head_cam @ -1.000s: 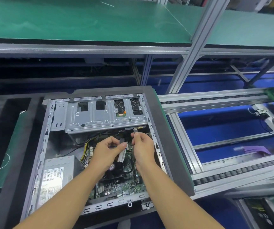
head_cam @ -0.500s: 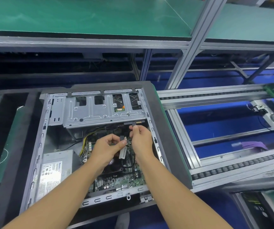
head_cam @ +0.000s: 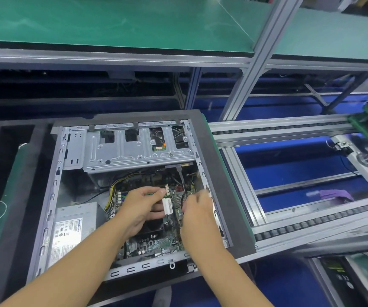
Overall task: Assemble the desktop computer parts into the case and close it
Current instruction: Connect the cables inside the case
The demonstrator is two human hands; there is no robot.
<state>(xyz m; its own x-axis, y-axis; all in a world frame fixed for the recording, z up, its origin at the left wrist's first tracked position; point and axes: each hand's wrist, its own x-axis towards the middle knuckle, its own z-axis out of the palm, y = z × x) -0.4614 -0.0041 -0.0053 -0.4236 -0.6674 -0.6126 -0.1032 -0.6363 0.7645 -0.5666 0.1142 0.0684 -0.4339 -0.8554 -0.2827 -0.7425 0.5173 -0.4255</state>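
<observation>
Our left grip pinches the memory module over the motherboard, ready for slotting. Our right grip is blurred; we cannot tell.

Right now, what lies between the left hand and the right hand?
The memory stick, pinched by the left hand, over the motherboard; the head view shows it.

**Electronics assembly line**

I am looking over a factory floor. Long benches topped with green matting are running across the view on silver aluminium-profile posts. Grey roller-chain conveyor rails are bearing a dark flat pallet, and an open grey steel computer case is lying on it.
</observation>
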